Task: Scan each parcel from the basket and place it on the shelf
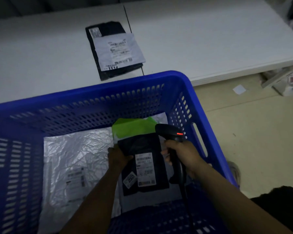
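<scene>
Inside the blue perforated basket my left hand grips the left edge of a black parcel with a white label, its thumb on top. My right hand holds a black barcode scanner by its handle, right beside the parcel; a red light glows on the scanner's head. A crinkled silver parcel lies flat on the basket floor to the left. A green parcel lies behind the black one. On the white shelf surface beyond the basket, a white parcel rests on another black parcel.
The scanner's cable trails down toward me inside the basket. To the right is beige floor with a scrap of paper and some clutter under the shelf's right end. A thin dark rod lies on the shelf.
</scene>
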`<state>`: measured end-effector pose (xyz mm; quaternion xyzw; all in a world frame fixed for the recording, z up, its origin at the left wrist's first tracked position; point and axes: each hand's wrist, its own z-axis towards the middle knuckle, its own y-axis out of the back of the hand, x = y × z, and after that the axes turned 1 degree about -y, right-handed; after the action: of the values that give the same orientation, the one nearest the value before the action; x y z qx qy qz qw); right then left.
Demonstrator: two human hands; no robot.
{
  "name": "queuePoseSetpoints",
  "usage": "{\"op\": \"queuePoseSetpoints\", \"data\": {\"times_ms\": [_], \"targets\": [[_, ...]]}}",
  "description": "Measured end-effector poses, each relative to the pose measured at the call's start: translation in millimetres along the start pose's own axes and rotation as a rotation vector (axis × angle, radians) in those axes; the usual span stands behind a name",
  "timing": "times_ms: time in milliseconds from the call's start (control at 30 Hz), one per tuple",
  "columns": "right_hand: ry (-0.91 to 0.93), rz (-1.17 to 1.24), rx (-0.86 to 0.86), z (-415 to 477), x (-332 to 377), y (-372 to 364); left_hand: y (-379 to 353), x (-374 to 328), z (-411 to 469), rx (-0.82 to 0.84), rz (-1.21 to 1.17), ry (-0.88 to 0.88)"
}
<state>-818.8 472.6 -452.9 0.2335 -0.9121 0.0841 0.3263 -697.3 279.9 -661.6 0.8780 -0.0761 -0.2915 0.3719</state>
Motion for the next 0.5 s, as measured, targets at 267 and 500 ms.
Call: {"op": "queuePoseSetpoints", "data": {"times_ms": [267, 500], "targets": [[-0.093, -0.022, 0.042, 22.3, -14.8, -5.2, -19.7, -13.4, -21.3, -0.179, -0.375, 0.030], [0.042, -0.066, 0.054, -8.3, 3.4, -14.8, 40.8, -29.2, -66.1, -0.205, -0.480, -0.103]]}}
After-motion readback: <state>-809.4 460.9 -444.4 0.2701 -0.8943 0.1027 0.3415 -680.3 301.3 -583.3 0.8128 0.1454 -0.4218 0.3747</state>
